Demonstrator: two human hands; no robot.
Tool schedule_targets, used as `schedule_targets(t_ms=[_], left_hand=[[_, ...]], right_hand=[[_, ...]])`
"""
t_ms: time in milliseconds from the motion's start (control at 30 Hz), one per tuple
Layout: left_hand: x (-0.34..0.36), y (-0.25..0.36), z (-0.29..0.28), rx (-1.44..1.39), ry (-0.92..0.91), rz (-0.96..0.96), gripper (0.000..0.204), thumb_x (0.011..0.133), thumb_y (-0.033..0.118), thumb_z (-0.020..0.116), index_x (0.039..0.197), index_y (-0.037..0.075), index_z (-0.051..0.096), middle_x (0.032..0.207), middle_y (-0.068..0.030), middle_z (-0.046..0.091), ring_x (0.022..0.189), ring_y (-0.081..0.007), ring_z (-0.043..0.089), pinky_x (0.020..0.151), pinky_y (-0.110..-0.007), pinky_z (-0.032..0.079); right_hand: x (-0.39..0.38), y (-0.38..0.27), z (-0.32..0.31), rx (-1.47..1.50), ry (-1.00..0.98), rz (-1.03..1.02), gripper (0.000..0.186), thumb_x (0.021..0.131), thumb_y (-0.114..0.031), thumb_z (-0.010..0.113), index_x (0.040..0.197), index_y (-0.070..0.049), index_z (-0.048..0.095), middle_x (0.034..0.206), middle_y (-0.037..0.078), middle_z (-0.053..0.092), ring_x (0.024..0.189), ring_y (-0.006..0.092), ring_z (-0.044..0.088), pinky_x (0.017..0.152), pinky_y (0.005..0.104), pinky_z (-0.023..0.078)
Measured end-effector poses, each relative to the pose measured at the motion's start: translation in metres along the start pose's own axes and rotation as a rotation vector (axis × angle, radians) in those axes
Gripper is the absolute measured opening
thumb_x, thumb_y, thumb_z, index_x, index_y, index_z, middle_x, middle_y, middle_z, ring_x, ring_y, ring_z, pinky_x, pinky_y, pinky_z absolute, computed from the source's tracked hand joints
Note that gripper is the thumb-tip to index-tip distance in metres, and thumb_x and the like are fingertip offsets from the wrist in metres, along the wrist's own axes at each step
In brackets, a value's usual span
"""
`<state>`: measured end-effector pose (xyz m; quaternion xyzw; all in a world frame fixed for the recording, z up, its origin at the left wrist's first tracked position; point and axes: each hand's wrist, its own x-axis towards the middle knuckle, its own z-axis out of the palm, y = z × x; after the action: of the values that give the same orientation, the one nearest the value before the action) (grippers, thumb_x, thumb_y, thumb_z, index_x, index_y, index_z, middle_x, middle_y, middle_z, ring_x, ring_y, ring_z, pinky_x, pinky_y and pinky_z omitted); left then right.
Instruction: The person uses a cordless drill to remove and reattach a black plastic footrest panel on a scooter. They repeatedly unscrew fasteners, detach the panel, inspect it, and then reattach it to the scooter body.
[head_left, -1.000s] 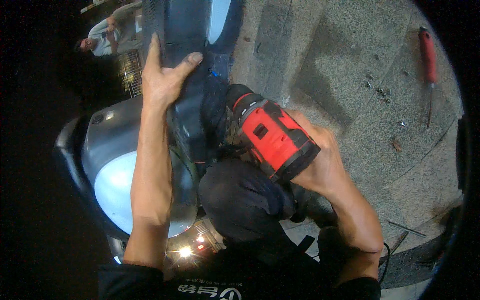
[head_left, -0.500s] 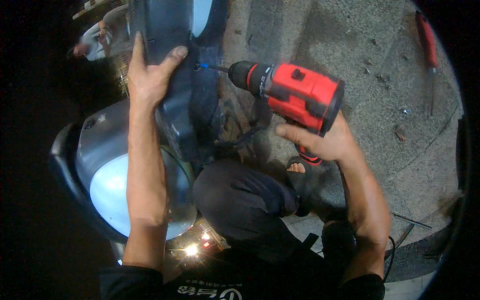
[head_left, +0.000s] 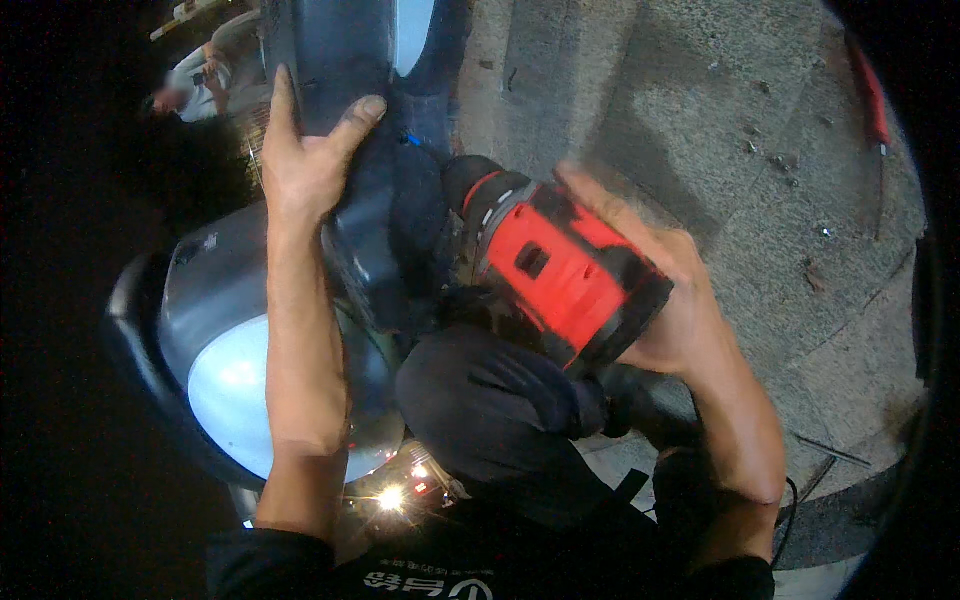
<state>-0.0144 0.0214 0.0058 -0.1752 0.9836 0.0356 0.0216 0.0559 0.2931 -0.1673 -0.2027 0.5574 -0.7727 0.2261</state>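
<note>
My right hand (head_left: 665, 300) is wrapped round a red and black cordless drill (head_left: 565, 275). The drill's black chuck points up and left toward a dark plastic panel (head_left: 330, 60) of what looks like a scooter. A small blue bit tip (head_left: 413, 139) shows close to the panel; whether it touches a screw I cannot make out. My left hand (head_left: 310, 160) grips the panel's edge, thumb across its face and forefinger stretched up along the left side. Its other fingers are hidden.
A rounded body part with a pale blue cover (head_left: 232, 395) stands under my left forearm. Small metal bits (head_left: 775, 160) and a red-handled tool (head_left: 870, 95) lie on the concrete at right, with a thin rod (head_left: 835, 450) lower down. Another person (head_left: 200, 85) is at upper left.
The drill has swung: its rear end moved down and left, and its body turned, with my right hand now behind it. My left hand stays on the panel.
</note>
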Motion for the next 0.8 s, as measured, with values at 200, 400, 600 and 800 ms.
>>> schedule_targets(t_ms=[200, 400, 600, 800], left_hand=[[-0.001, 0.001, 0.0, -0.081, -0.023, -0.046, 0.108, 0.07, 0.032, 0.09, 0.147, -0.013, 0.03, 0.128, -0.0243, 0.061, 0.112, -0.0266, 0.063, 0.094, -0.034, 0.051], [-0.001, 0.005, 0.002, -0.088, -0.022, -0.029, 0.105, 0.071, 0.03, 0.089, 0.147, -0.013, 0.03, 0.126, -0.0244, 0.062, 0.109, -0.0252, 0.064, 0.092, -0.032, 0.053], [-0.001, 0.005, 0.003, -0.149, -0.036, -0.044, 0.107, 0.071, 0.03, 0.09, 0.147, -0.014, 0.029, 0.127, -0.0237, 0.062, 0.109, -0.0247, 0.063, 0.093, -0.032, 0.051], [-0.002, 0.002, 0.003, -0.086, 0.006, -0.029, 0.106, 0.071, 0.029, 0.09, 0.147, -0.014, 0.03, 0.128, -0.0228, 0.061, 0.109, -0.0241, 0.063, 0.092, -0.032, 0.052]], right_hand=[[0.005, -0.013, -0.001, -0.255, -0.082, -0.117, 0.085, 0.065, -0.021, 0.079, 0.142, -0.002, 0.046, 0.09, 0.02, 0.068, 0.081, 0.0404, 0.064, 0.078, 0.0453, 0.05], [-0.003, -0.002, 0.003, -0.056, -0.01, -0.086, 0.079, 0.067, -0.019, 0.077, 0.139, -0.002, 0.049, 0.097, 0.021, 0.069, 0.087, 0.0413, 0.065, 0.08, 0.045, 0.052], [-0.005, -0.003, 0.011, -0.122, 0.002, -0.122, 0.074, 0.07, -0.023, 0.076, 0.136, 0.0, 0.052, 0.111, 0.023, 0.067, 0.098, 0.04, 0.065, 0.084, 0.0443, 0.052], [-0.006, -0.029, 0.014, -0.397, -0.072, -0.136, 0.062, 0.079, -0.016, 0.06, 0.139, -0.001, 0.052, 0.116, 0.02, 0.068, 0.087, 0.0332, 0.066, 0.079, 0.0402, 0.051]])
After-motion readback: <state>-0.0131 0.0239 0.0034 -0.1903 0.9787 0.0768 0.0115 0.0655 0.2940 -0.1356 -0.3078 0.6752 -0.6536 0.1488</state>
